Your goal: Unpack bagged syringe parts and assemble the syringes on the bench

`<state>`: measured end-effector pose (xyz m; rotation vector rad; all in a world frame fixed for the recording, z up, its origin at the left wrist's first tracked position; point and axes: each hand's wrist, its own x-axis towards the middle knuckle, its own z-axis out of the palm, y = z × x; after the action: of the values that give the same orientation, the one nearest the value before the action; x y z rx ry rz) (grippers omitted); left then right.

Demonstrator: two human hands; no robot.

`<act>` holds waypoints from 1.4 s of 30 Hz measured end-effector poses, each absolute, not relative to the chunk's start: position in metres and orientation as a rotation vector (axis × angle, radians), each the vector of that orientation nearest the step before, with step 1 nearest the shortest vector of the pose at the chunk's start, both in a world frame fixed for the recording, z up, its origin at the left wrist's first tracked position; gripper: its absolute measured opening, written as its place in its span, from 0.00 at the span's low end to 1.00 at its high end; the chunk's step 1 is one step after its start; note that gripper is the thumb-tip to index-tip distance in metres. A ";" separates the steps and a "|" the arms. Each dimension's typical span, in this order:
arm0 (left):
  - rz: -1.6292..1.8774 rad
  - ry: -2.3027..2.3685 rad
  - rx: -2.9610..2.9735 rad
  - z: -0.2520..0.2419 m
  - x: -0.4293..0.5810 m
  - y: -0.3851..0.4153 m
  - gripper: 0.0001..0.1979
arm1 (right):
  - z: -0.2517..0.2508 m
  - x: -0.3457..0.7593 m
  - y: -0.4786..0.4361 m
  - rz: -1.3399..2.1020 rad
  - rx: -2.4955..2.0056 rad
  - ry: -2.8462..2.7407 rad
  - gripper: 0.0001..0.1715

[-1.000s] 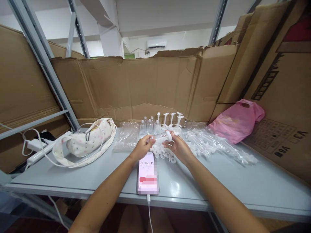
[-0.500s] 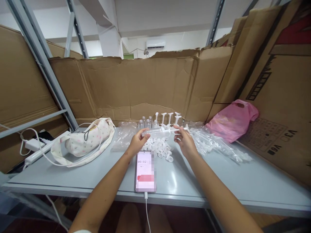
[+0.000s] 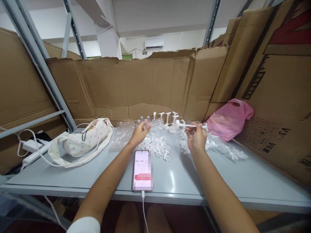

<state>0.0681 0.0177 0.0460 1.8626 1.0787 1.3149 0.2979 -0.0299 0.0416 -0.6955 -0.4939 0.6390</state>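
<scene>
My left hand (image 3: 139, 134) is closed around the narrow end of a clear ribbed plastic barrel (image 3: 155, 123), held on its side with its wide end toward the right. A white plunger (image 3: 188, 125) with a round head lies level in my right hand (image 3: 198, 137), its fingers pinching the rod near the far right end. Barrel and plunger are apart, roughly in line with each other. Below the barrel lies a heap of small white plastic caps (image 3: 159, 148). Behind it, several white plungers (image 3: 167, 120) stand upright beside clear barrels (image 3: 141, 119), partly hidden by my left hand.
A phone (image 3: 143, 171) with a timer and cable lies at the front. Clear plastic bags (image 3: 122, 134) flank the heap. At left are a patterned cloth bag (image 3: 82, 139) and a power strip (image 3: 46, 149); a pink bag (image 3: 229, 119) is right. Cardboard (image 3: 136, 84) walls the back.
My right hand has moved to the right, drawing the plunger away from the barrel, which it overlapped before. My left hand still holds the barrel, now tilted slightly upward.
</scene>
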 end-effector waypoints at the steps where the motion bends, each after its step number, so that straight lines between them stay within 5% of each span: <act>1: 1.318 1.100 1.872 0.047 0.069 0.021 0.22 | 0.042 0.302 -0.029 0.602 -0.714 -0.488 0.21; 22: 0.880 1.499 2.865 0.051 0.146 0.075 0.21 | 0.033 0.296 -0.027 0.350 -1.131 -0.888 0.16; 42: 0.925 1.209 2.327 0.027 0.025 -0.021 0.14 | 0.015 0.298 0.031 0.283 -1.407 -1.237 0.15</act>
<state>0.0249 -0.0209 0.0275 2.3268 1.2093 0.9253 0.2980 0.0314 0.0147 -1.4069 -1.2369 0.2832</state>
